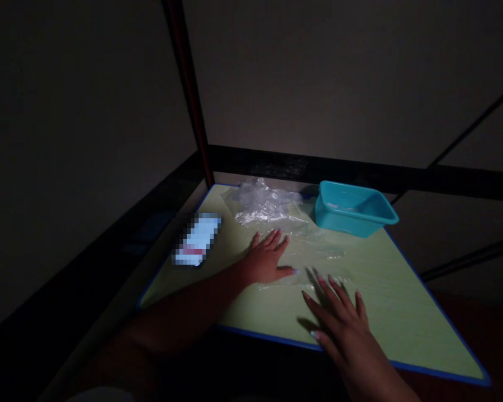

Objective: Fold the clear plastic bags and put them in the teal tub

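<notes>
A clear plastic bag lies flattened on the light green table. My left hand rests palm down on it, fingers spread. Nearer the front edge, my right hand hovers over the table with its fingers apart, casting a shadow beside the sheet; it holds nothing. Behind my left hand sits a crumpled heap of clear plastic. Whether the heap and the flat piece are joined, I cannot tell.
A turquoise plastic basket stands at the table's back right. To the left lies a lit, blurred-out phone-like screen. Walls enclose the back and left, with a dark pole at the corner. Light is dim.
</notes>
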Motion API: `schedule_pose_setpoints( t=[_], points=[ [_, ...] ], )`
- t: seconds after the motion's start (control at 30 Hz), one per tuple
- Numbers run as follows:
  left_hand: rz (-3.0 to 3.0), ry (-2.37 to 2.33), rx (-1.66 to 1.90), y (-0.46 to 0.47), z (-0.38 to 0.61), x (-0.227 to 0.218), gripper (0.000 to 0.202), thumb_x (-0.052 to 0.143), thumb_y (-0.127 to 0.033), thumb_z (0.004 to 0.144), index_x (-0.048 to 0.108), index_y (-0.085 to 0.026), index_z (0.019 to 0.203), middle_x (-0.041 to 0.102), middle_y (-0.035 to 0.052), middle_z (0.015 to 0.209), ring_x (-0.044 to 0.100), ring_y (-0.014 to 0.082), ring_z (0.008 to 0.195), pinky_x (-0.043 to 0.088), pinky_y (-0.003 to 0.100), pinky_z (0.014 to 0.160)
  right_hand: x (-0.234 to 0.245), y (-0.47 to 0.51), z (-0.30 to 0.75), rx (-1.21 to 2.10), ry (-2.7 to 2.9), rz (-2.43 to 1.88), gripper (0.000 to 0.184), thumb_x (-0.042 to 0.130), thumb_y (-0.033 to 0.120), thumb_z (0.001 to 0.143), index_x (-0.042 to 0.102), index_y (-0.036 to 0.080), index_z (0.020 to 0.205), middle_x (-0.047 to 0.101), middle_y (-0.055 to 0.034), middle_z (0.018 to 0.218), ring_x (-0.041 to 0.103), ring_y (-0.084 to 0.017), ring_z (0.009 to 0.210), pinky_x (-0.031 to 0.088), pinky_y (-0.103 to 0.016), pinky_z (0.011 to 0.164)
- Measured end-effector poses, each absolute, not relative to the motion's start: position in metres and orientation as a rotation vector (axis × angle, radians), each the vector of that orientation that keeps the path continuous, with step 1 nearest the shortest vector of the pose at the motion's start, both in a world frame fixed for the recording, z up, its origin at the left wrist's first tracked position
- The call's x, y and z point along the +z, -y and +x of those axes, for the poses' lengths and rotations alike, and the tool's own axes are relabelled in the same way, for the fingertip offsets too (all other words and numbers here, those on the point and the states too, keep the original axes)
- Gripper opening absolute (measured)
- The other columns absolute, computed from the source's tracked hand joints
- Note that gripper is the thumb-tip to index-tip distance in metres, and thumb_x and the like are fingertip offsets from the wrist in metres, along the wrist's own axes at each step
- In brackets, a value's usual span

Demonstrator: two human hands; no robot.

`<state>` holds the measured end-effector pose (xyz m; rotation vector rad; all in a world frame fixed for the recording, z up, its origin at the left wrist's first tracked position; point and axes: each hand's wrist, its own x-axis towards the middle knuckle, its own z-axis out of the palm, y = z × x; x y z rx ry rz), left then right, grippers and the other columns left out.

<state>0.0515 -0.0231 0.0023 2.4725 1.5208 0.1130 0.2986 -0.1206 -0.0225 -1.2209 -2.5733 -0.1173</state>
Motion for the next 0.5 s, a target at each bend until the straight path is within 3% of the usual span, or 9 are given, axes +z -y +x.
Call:
schedule_pose_setpoints(
  t=[0.27,0.5],
  points=[
    [2.473,-1.542,0.074,0.021,0.051,0.0,0.082,0.035,-0.067,0.09,0.015,-0.019,0.153,0.006,0.0144,0.159,0.007,0.0285,0.148,0.007,0.062,0.113,-0.018,0.117,0.264,-0.031,2.423,-1.575,0.06,0.045,0.039,0.093,0.032,0.02,0.149,0.025,-0.0136,0.156,0.019,-0.035,0.144,0.012,-0.07,0.108],
    [2.496,-1.579,0.049,0.019,0.052,0.0,0.076,0.035,-0.06,0.093,0.018,-0.016,0.153,0.01,0.0145,0.159,0.01,0.0305,0.147,0.011,0.061,0.113,0.007,0.13,0.271,0.158,2.527,-1.52,0.044,0.048,0.037,0.093,0.052,0.028,0.136,0.027,-0.0099,0.157,0.019,-0.034,0.144,0.017,-0.067,0.108]
  ],
)
